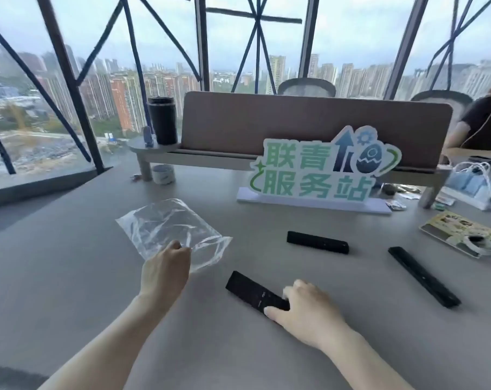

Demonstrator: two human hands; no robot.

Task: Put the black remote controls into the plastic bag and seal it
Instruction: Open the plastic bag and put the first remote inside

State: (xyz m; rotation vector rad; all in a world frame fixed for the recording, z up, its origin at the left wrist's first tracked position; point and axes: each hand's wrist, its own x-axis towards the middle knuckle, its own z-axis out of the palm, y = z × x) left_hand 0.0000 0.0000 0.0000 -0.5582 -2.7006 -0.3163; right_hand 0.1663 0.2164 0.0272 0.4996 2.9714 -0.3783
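On the grey surface (69,277) by the window nothing has gone into the plastic bag (165,226) yet; it lies flat, crumpled and empty, with its opening edge turned toward the person; the left hand (165,268) has its fingertips pinched on that near edge, so I would say it is about to lift or open the mouth; the right hand (303,305) is curled over the lower end of the nearest remote (252,291), thumb and fingers touching its sides, though the remote seems to rest flat on the surface and I cannot tell whether the grip has closed firmly; a second remote (317,242) lies further back, well apart from the bag, and a third remote (424,277) lies out to the right at an angle, both untouched; by my reckoning the job is only at its start; all three remotes have to be loaded and the bag then sealed; beyond them stands a green and white sign (320,170), which plays no part.
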